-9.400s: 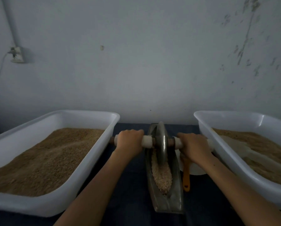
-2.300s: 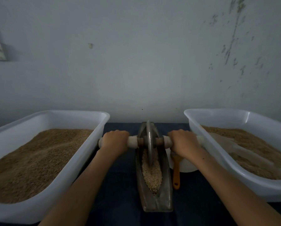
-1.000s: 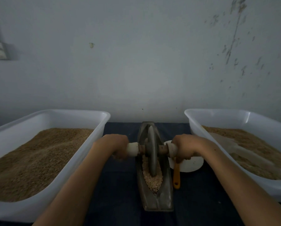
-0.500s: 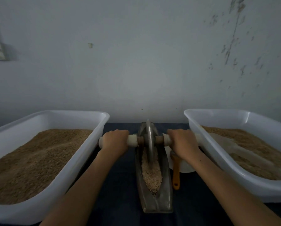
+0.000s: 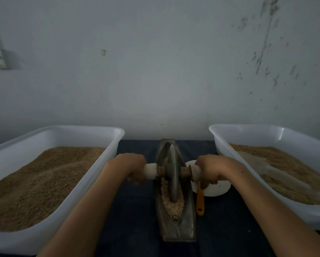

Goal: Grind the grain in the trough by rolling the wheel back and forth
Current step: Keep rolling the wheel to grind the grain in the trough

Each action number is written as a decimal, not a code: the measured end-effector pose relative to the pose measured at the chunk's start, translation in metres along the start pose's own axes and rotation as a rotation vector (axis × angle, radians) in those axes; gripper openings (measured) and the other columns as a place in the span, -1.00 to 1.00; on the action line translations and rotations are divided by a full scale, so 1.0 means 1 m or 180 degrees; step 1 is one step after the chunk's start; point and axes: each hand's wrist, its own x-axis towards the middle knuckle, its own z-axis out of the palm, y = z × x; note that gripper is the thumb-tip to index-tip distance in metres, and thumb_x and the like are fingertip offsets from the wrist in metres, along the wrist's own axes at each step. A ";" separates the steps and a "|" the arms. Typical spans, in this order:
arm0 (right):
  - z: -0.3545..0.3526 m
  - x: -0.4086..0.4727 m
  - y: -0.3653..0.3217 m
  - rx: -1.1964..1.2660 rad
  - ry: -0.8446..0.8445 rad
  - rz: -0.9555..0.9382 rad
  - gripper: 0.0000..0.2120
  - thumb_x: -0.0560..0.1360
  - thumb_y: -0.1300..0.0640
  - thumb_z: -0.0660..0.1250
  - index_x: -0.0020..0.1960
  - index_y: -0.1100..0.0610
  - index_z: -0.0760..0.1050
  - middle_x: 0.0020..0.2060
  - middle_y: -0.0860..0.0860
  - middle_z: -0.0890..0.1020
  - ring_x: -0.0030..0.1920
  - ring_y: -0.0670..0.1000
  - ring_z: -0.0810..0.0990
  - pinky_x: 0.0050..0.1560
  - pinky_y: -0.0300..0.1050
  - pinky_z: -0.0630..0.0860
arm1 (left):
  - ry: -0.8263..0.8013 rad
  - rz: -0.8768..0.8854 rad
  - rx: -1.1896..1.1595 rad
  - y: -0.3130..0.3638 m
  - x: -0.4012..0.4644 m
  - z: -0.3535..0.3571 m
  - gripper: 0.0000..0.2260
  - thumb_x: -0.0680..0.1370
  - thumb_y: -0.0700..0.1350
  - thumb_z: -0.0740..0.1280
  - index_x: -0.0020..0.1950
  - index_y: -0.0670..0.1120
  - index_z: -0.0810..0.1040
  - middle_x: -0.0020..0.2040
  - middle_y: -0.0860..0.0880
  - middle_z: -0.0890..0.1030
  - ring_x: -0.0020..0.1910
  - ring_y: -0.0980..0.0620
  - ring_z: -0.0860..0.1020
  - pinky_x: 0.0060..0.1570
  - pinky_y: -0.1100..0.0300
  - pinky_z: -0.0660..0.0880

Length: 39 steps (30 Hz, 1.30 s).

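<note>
Both hands are wrapping tight around the axle handle: the left hand [image 5: 132,168] is gripping the white end at 9 o'clock of the wheel [image 5: 172,173], and the right hand [image 5: 210,169] is gripping the other end at 3 o'clock. The wheel is standing upright in the narrow metal trough [image 5: 175,225], sitting around the middle of it, with crushed grain [image 5: 173,206] lying at its 6 o'clock side. The trough is sitting on the dark surface [image 5: 135,229] between two white tubs [image 5: 92,184] [image 5: 248,132] of brown grain. An orange-handled tool [image 5: 200,203] is lying just at 3 o'clock of the trough.
</note>
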 end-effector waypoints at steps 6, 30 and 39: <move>0.003 0.006 0.002 0.0147 0.0112 0.0020 -0.76 0.45 0.13 0.43 0.09 0.15 0.54 -0.03 0.10 0.64 -0.17 -0.01 0.59 -0.15 -0.17 0.53 | 0.0267 -0.0028 0.0047 0.000 0.003 0.002 -0.62 0.40 -0.01 0.47 0.17 -0.07 0.52 -0.07 -0.01 0.58 -0.12 0.03 0.55 -0.07 0.15 0.46; 0.002 0.010 0.001 -0.0247 0.0595 -0.0130 -0.79 0.42 0.08 0.42 0.02 0.13 0.56 -0.19 0.03 0.60 -0.21 -0.02 0.56 -0.20 -0.15 0.47 | -0.0101 -0.0102 -0.0156 -0.004 0.003 0.002 -0.63 0.43 -0.04 0.46 0.18 -0.11 0.53 0.01 -0.05 0.62 -0.11 0.03 0.57 -0.06 0.17 0.45; 0.008 0.019 0.004 -0.0241 0.0946 -0.0125 -0.90 0.42 0.08 0.40 -0.16 0.05 0.49 -0.26 -0.02 0.56 -0.26 -0.03 0.53 -0.26 -0.16 0.42 | 0.0270 -0.0194 -0.0087 -0.001 0.008 0.005 -0.61 0.42 -0.01 0.46 0.18 -0.10 0.51 -0.02 -0.03 0.59 -0.08 0.01 0.55 0.04 0.09 0.48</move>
